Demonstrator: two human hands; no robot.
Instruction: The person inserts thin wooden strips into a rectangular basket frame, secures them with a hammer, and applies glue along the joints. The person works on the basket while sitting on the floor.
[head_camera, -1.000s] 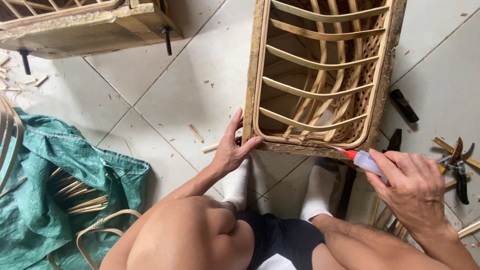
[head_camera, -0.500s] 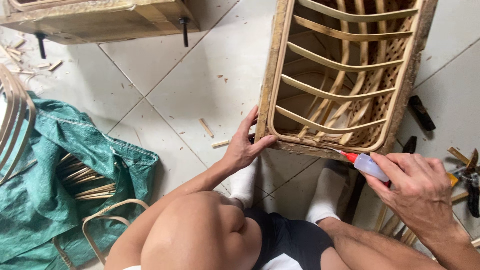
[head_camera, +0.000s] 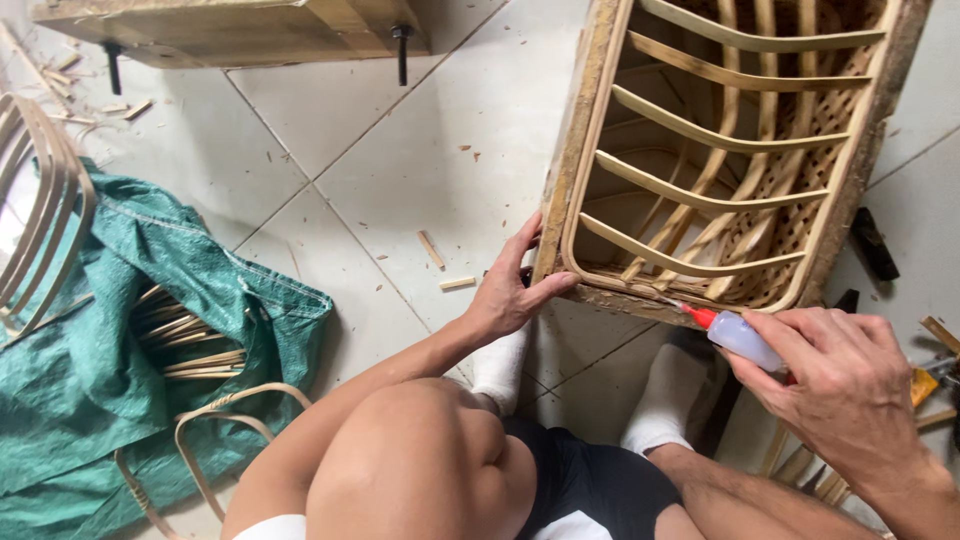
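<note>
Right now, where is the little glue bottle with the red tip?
The glue bottle is at the lower right of the head view, in the right hand, its red tip touching the bottom edge of the rattan frame.

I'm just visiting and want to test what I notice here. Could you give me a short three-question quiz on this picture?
1. True or false: the right hand holds a small squeeze bottle with a red tip.
2. What does the left hand grip? A) the green sack B) a corner of the rattan frame C) a white sock
3. Fill in: the bottle's tip points at the frame's ____ edge, the one nearest the person.

Key: 1 true; 2 B; 3 bottom.
</note>
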